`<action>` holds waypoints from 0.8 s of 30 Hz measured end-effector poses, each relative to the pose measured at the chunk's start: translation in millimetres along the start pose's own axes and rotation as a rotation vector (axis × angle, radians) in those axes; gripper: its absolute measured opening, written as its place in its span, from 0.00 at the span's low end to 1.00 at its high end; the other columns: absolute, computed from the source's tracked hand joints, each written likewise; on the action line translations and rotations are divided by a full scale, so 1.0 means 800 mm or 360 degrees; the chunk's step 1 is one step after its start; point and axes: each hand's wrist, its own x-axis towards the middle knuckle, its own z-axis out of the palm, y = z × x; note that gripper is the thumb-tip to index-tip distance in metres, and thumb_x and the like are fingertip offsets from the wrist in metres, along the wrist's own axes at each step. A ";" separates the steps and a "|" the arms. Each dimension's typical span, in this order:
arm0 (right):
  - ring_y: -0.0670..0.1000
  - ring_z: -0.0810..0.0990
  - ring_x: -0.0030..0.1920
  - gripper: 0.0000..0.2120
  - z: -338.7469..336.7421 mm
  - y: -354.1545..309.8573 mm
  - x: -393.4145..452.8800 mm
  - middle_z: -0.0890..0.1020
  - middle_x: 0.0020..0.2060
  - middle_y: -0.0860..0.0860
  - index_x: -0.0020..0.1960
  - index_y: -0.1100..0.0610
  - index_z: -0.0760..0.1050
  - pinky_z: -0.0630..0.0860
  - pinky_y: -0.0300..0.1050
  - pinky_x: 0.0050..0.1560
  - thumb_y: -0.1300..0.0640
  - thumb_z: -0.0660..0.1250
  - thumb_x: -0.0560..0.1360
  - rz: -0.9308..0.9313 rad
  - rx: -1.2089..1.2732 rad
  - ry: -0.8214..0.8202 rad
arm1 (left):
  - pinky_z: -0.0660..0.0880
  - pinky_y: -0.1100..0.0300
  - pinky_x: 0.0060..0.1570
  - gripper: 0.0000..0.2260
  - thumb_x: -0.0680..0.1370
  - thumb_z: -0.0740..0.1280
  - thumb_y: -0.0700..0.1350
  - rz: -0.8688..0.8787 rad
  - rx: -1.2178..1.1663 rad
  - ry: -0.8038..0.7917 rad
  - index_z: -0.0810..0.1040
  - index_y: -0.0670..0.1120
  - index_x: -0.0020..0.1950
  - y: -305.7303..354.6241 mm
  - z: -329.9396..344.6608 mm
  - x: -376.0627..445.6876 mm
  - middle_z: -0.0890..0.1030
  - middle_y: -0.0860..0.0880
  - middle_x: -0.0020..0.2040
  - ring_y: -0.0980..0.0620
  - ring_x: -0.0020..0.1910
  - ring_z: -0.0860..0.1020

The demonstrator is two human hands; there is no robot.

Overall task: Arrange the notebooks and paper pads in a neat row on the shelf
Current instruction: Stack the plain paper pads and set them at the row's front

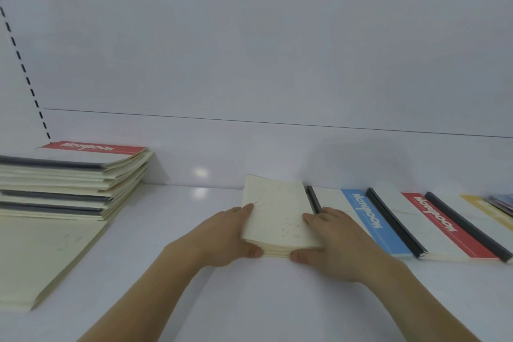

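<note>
Notebooks (279, 215) with plain cream covers, thin and matte, sat in a small squared stack at the middle of a glossy white shelf (194, 230), gripped from both sides by a person. The left hand (224, 236) curled round the stack's left edge, fingers on the top cover and thumb against its near edge; the right hand (330, 241) held the right edge the same way, thumb pressed to the near corner. Just right of the stack, touching or nearly so, flat pads lay side by side in a row: a blue-banded pad (366, 219), then a red-banded pad (438, 225), each with a black spine strip, then a yellow-banded pad (483, 208) blurred at the frame's edge. Well apart on the left rose an uneven pile of pads (69, 183), cream pages fanned, a red band on top, beside a large cream pad (44, 258) lying flat.
</note>
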 end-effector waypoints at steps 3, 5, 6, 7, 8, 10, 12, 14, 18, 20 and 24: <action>0.51 0.47 0.77 0.46 0.003 -0.002 -0.005 0.56 0.76 0.48 0.77 0.48 0.52 0.49 0.47 0.76 0.23 0.55 0.68 0.0004 -0.0014 0.0089 | 0.60 0.60 0.71 0.46 0.73 0.72 0.62 0.0025 -0.0127 0.0068 0.46 0.54 0.81 -0.003 0.004 -0.007 0.57 0.57 0.79 0.54 0.75 0.61; 0.50 0.44 0.77 0.45 0.006 -0.010 -0.008 0.52 0.77 0.47 0.78 0.47 0.51 0.48 0.48 0.76 0.23 0.52 0.68 -0.0008 0.0015 0.0217 | 0.62 0.59 0.71 0.47 0.71 0.71 0.66 0.0052 -0.0154 0.0194 0.47 0.56 0.81 -0.005 0.007 -0.016 0.55 0.61 0.78 0.56 0.75 0.61; 0.50 0.43 0.77 0.44 0.008 -0.016 -0.009 0.52 0.77 0.47 0.77 0.47 0.52 0.48 0.47 0.76 0.24 0.52 0.69 -0.0030 0.0031 0.0284 | 0.63 0.60 0.70 0.46 0.71 0.70 0.67 0.0064 -0.0141 0.0275 0.48 0.57 0.81 -0.006 0.008 -0.022 0.56 0.62 0.78 0.57 0.75 0.62; 0.49 0.43 0.77 0.42 0.010 -0.025 -0.010 0.52 0.77 0.47 0.77 0.48 0.53 0.48 0.47 0.76 0.25 0.51 0.71 -0.0065 0.0049 0.0343 | 0.64 0.61 0.69 0.43 0.72 0.68 0.68 0.0079 -0.0113 0.0358 0.50 0.57 0.80 -0.007 0.009 -0.030 0.56 0.62 0.78 0.58 0.74 0.63; 0.49 0.43 0.77 0.41 0.013 -0.034 -0.012 0.53 0.77 0.47 0.77 0.48 0.54 0.48 0.46 0.75 0.26 0.50 0.71 -0.0109 0.0063 0.0388 | 0.64 0.62 0.68 0.41 0.74 0.66 0.68 0.0084 -0.0068 0.0426 0.51 0.57 0.80 -0.007 0.008 -0.039 0.57 0.62 0.77 0.58 0.74 0.63; 0.49 0.46 0.77 0.40 0.020 -0.058 -0.015 0.57 0.76 0.47 0.76 0.49 0.59 0.49 0.45 0.74 0.26 0.46 0.72 -0.0206 0.0091 0.0472 | 0.62 0.62 0.71 0.37 0.77 0.62 0.67 0.0069 0.0051 0.0549 0.52 0.55 0.80 -0.012 0.005 -0.057 0.56 0.60 0.78 0.58 0.75 0.60; 0.49 0.50 0.77 0.37 0.024 -0.086 -0.017 0.62 0.75 0.47 0.74 0.49 0.64 0.52 0.45 0.74 0.29 0.45 0.73 -0.0281 0.0122 0.0535 | 0.59 0.62 0.73 0.35 0.78 0.59 0.66 0.0036 0.0146 0.0671 0.54 0.54 0.80 -0.021 0.000 -0.076 0.57 0.58 0.79 0.58 0.76 0.58; 0.49 0.51 0.77 0.36 0.026 -0.117 -0.021 0.63 0.74 0.47 0.73 0.49 0.65 0.54 0.45 0.75 0.31 0.45 0.74 -0.0344 0.0140 0.0553 | 0.57 0.63 0.73 0.31 0.80 0.58 0.64 0.0016 0.0201 0.0797 0.56 0.54 0.80 -0.035 -0.005 -0.097 0.59 0.57 0.78 0.58 0.76 0.59; 0.47 0.47 0.77 0.34 0.029 -0.191 -0.028 0.58 0.76 0.45 0.76 0.47 0.60 0.50 0.43 0.75 0.32 0.43 0.76 -0.0442 0.0101 0.0513 | 0.61 0.62 0.71 0.26 0.81 0.58 0.61 0.0014 0.0274 0.1007 0.64 0.54 0.77 -0.076 -0.024 -0.149 0.66 0.57 0.75 0.56 0.73 0.65; 0.47 0.45 0.77 0.32 0.032 -0.236 -0.029 0.56 0.77 0.45 0.76 0.46 0.58 0.48 0.43 0.75 0.32 0.46 0.77 -0.0479 0.0096 0.0475 | 0.65 0.59 0.70 0.23 0.81 0.59 0.60 -0.0031 0.0295 0.1071 0.69 0.53 0.74 -0.108 -0.035 -0.181 0.70 0.56 0.73 0.54 0.71 0.69; 0.46 0.45 0.77 0.32 0.046 -0.338 -0.034 0.54 0.77 0.44 0.77 0.46 0.56 0.43 0.40 0.73 0.33 0.47 0.77 -0.0509 0.0174 0.0439 | 0.72 0.53 0.64 0.18 0.79 0.64 0.57 -0.0144 0.0400 0.1172 0.78 0.50 0.66 -0.191 -0.053 -0.245 0.79 0.52 0.63 0.50 0.63 0.76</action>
